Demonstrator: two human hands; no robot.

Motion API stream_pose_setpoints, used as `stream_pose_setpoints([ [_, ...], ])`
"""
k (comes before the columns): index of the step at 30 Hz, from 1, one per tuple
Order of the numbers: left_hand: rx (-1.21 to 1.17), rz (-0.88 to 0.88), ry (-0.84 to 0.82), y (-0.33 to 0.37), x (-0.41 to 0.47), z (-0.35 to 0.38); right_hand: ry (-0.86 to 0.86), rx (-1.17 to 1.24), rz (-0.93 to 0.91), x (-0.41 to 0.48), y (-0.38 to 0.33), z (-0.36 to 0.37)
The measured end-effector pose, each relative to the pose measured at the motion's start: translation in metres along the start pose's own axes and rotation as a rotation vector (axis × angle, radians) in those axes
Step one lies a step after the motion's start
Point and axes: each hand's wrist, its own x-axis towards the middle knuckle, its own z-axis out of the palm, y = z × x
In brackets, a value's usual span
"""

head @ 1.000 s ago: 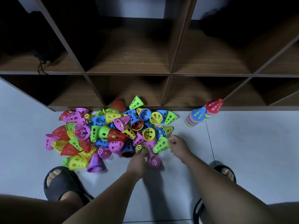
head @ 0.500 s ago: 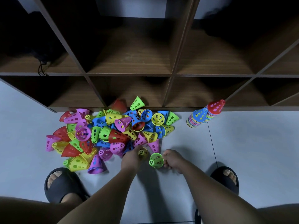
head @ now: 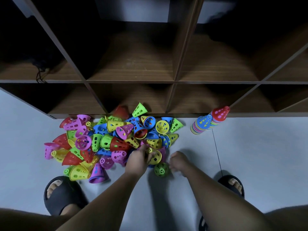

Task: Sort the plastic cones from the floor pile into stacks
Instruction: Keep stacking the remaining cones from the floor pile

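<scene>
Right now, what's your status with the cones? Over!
Left hand grips yellow cone at pile edge. Right hand curled beside green cone, grip unclear. Nothing blocking stacks.

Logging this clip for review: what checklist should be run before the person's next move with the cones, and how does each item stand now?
1. The left hand holds a cone: ok, it grips a yellow cone at the near edge of the pile.
2. The right hand is free: cannot tell, its curled fingers blur beside the green cone.
3. The green cone is clear of the pile: ok.
4. The blue-topped stack and red-topped stack stand: ok, side by side by the shelf.
5. The floor between hands and stacks is bare: ok.
6. The pile is sorted: not ok, many cones lie loose.
</scene>
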Motion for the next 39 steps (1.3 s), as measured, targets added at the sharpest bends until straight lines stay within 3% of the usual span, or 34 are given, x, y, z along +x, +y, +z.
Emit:
stream_pose_setpoints([
  [3,0.013,0.073,-0.012,0.016,-0.001,-0.007,0.072,0.276,0.011,0.011,-0.019,-0.010],
  [6,-0.025,0.101,-0.096,0.027,-0.002,-0.007,0.107,0.370,-0.018,0.020,-0.034,-0.015],
  [12,-0.003,0.130,-0.291,0.033,-0.011,0.009,0.088,0.377,0.027,0.030,-0.041,-0.009],
  [17,0.166,0.169,-0.352,0.027,-0.022,0.026,0.109,0.370,0.045,0.043,-0.036,-0.005],
  [26,0.347,0.185,-0.327,0.012,-0.028,0.033,0.052,0.474,0.028,0.041,-0.039,-0.010],
  [34,0.235,0.053,-0.303,0.013,-0.027,0.039,0.114,0.634,0.053,0.043,-0.037,-0.018],
  [39,0.246,0.023,-0.207,0.008,-0.019,0.035,0.204,0.752,0.138,0.052,-0.030,-0.024],
])
